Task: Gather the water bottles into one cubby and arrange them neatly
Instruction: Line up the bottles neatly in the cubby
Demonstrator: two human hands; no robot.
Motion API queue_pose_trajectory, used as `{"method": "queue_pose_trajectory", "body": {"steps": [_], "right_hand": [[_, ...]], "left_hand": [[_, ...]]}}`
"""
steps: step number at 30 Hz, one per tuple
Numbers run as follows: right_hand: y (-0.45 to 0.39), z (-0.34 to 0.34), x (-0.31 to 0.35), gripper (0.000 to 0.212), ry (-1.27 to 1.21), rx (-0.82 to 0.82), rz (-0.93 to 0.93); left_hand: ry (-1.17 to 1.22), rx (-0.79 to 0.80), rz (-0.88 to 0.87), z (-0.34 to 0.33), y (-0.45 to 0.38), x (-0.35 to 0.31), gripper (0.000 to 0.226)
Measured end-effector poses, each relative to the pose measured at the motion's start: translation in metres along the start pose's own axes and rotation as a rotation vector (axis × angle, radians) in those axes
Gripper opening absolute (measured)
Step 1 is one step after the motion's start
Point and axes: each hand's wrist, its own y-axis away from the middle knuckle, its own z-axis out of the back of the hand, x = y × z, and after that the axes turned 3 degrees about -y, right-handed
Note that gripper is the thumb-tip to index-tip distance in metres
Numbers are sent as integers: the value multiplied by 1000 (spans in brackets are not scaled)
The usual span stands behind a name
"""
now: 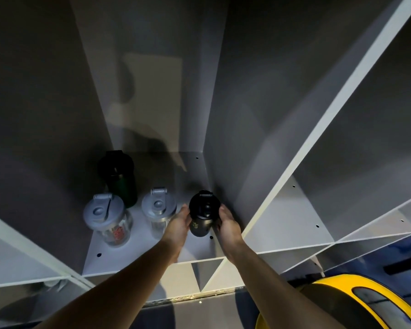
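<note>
Several bottles stand in one cubby (152,255) of a white shelf unit. A dark green bottle (120,179) with a black lid stands at the back left. Two clear bottles with grey flip lids stand in front, one at the left (107,220) and one in the middle (159,211). At the front right a small black bottle (203,213) with a yellow mark stands upright against the cubby's right wall. My left hand (177,225) presses its left side and my right hand (228,225) its right side, holding it between them.
The cubby's right wall (226,138) rises close beside the black bottle. More cubbies (294,224) lie to the right and left. A yellow object (328,302) sits at the bottom right on a dark blue floor.
</note>
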Motion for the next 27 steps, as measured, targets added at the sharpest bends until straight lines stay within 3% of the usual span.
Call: {"method": "queue_pose_trajectory", "body": {"steps": [5, 9, 16, 23, 27], "right_hand": [[16, -4, 25, 49, 8, -22, 71], [25, -17, 49, 43, 48, -50, 170], [41, -78, 91, 23, 231, 54, 350], [49, -155, 105, 32, 444, 200, 387], [40, -195, 101, 40, 620, 273, 337]], "left_hand": [[-81, -53, -28, 2, -4, -6, 42], [-268, -131, -116, 7, -4, -20, 10], [-412, -109, -290, 26, 12, -75, 30], [-385, -303, -397, 84, 22, -127, 28], [-510, -454, -406, 116, 18, -146, 33]]}}
